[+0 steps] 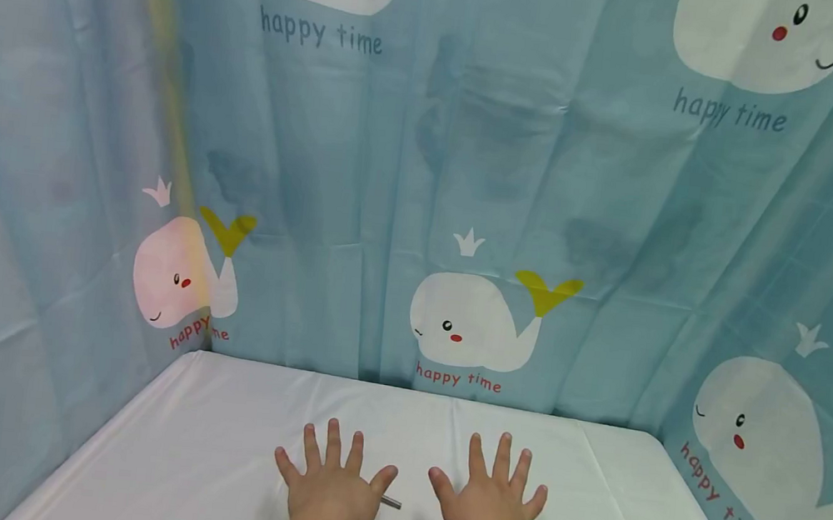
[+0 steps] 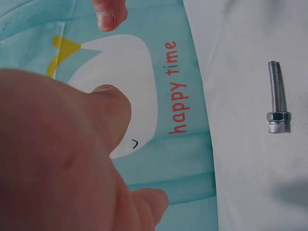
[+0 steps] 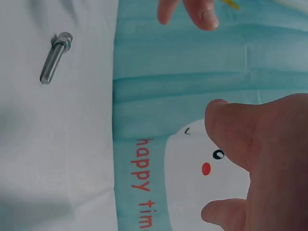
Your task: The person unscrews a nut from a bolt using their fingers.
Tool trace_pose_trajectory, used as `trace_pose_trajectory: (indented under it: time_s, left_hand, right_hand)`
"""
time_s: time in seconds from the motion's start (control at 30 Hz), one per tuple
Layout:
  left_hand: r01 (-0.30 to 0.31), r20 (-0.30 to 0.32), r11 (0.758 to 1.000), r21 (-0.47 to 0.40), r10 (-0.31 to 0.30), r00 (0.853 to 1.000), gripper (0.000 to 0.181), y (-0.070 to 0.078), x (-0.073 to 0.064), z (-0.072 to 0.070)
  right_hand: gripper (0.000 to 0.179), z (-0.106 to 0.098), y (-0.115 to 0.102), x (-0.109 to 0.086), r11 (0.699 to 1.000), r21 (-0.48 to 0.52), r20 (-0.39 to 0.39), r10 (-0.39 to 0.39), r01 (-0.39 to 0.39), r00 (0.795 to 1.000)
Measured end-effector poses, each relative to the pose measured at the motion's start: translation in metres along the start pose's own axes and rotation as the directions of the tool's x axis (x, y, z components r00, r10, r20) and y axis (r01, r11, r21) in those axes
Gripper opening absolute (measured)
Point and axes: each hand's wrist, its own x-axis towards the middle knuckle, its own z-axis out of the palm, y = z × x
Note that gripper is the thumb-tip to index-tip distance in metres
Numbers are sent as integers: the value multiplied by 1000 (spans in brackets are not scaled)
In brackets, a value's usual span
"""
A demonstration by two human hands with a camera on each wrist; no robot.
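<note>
Both hands are held out with their fingers spread, and neither holds anything. My left hand (image 1: 333,499) is on the left, in front of a metal bolt (image 1: 391,503) that it partly hides in the head view. A short gap separates it from my right hand (image 1: 490,514). Seen whole in the left wrist view, the bolt (image 2: 276,89) lies on the white table, with a nut (image 2: 277,117) threaded on close to its head. The right wrist view also has this bolt (image 3: 55,58), apart from the fingers.
A white-covered table (image 1: 235,427) spreads beneath the hands. Blue curtains (image 1: 317,200) printed with white whales and "happy time" lettering hang behind it and along both sides. Soft shadows of the hands fall on the cloth.
</note>
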Motion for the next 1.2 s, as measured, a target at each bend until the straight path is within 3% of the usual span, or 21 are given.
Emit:
trace_pose_trajectory:
  time_s: [0.07,0.13,0.17,0.23,0.3,0.33,0.43,0.47,0.53,0.6,0.73,0.83,1.03,1.2]
  left_hand:
    - [-44,-6,997,-68,43,999,88,-3,3,0]
    - [-143,-18,973,-183,142,990,87,-10,9,-2]
    - [-205,-21,946,-251,207,978,87,-15,12,-4]
    - [-310,-24,863,-399,328,944,87,-28,20,-9]
    - [-366,-25,784,-500,410,912,89,-41,27,-15]
    - [-372,-23,751,-546,430,903,90,-48,31,-16]
    - [-348,-13,683,-642,444,896,91,-64,39,-16]
    - [-336,-6,663,-669,447,894,91,-69,41,-14]
    - [-310,21,632,-710,459,888,89,-75,44,-8]
    - [-285,52,616,-735,470,881,86,-78,47,0]
    - [-254,98,622,-741,474,875,72,-78,50,20]
    - [-246,106,626,-740,469,877,62,-76,52,31]
    - [-258,99,660,-706,453,886,51,-70,54,46]
    - [-322,49,697,-641,456,889,37,-67,58,57]
  right_hand:
    - [101,-2,2,2,999,33,10,-11,11,1000]
    - [99,-6,8,6,990,133,36,-46,41,998]
    - [98,-9,11,8,976,215,55,-61,48,997]
    - [96,-18,18,13,916,398,90,-90,47,992]
    - [94,-27,25,17,800,599,130,-113,13,985]
    - [92,-31,28,19,722,692,150,-120,-17,981]
    - [88,-41,35,22,508,855,210,-162,-101,964]
    - [88,-42,36,23,452,882,236,-181,-132,955]
    - [87,-41,39,24,396,900,289,-221,-186,931]
    - [87,-36,41,25,395,891,340,-254,-224,905]
    - [84,-14,43,22,415,859,438,-295,-299,849]
    - [75,6,41,19,427,841,479,-302,-333,824]
    - [60,36,32,17,495,814,489,-300,-305,819]
    - [57,49,25,17,547,791,483,-285,-273,828]
